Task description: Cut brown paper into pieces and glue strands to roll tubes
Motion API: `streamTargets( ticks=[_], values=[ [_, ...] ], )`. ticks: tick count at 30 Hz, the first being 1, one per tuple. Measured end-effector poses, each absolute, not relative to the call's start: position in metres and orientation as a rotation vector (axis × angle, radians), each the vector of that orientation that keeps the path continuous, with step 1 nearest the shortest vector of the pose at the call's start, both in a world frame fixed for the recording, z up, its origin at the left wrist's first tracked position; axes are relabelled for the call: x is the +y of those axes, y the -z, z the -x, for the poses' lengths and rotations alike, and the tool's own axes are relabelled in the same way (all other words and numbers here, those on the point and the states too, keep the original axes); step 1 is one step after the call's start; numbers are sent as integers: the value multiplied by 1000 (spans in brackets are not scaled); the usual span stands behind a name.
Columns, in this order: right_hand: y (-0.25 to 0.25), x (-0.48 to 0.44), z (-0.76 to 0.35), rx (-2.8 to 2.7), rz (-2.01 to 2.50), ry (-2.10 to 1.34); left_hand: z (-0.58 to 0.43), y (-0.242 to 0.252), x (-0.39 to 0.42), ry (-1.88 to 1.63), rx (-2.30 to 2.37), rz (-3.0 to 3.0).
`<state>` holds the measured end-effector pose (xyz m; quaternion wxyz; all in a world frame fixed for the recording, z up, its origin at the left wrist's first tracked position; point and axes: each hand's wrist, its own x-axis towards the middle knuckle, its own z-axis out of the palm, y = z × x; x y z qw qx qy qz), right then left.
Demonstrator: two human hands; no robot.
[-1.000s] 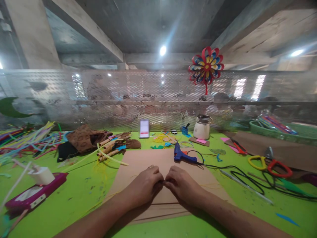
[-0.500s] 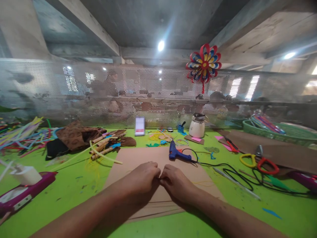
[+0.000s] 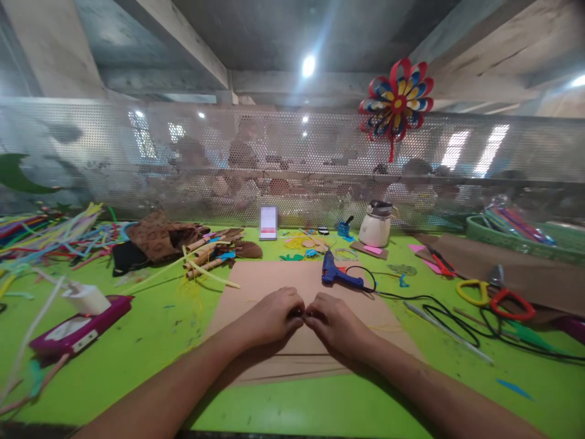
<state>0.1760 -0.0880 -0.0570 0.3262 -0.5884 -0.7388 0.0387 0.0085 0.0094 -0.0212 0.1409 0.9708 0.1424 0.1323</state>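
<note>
My left hand (image 3: 280, 312) and my right hand (image 3: 336, 320) meet fingertip to fingertip over a stack of brown cardboard sheets (image 3: 260, 280). Both are closed in a pinch. Whatever lies between the fingers, if anything, is too small or hidden to name. Just beyond my right hand a blue glue gun (image 3: 342, 274) rests on the cardboard's far right corner, its black cord running off to the right. A pale yellow strip (image 3: 212, 274) reaches over the cardboard's far left corner.
Rolled brown paper pieces (image 3: 205, 259) lie at the left, behind a purple power strip (image 3: 82, 329) with a white charger. Right are scissors (image 3: 512, 302), a silver pen-like stick (image 3: 448, 332) and a green basket (image 3: 498, 238). A phone (image 3: 268, 222) and white jug (image 3: 375, 225) stand at the back.
The whole view has shifted, so the table's things sit further right and slightly higher. My hands stay together over the cardboard, the fingers still pinched with a slightly wider gap between the hands.
</note>
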Motion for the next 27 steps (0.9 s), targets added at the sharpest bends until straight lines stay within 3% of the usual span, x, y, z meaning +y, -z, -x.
streamTargets(
  ticks=[10, 20, 27],
  values=[
    [41, -94, -179, -1904, 1551, -154, -9, 14, 6, -386, 350, -2818],
    [38, -90, -189, -1860, 1446, 189, -3, 4, 5, -292, 401, -2841],
    [35, -71, -242, -1711, 1661, 296, -4, 11, 11, -307, 441, -2814]
  ],
)
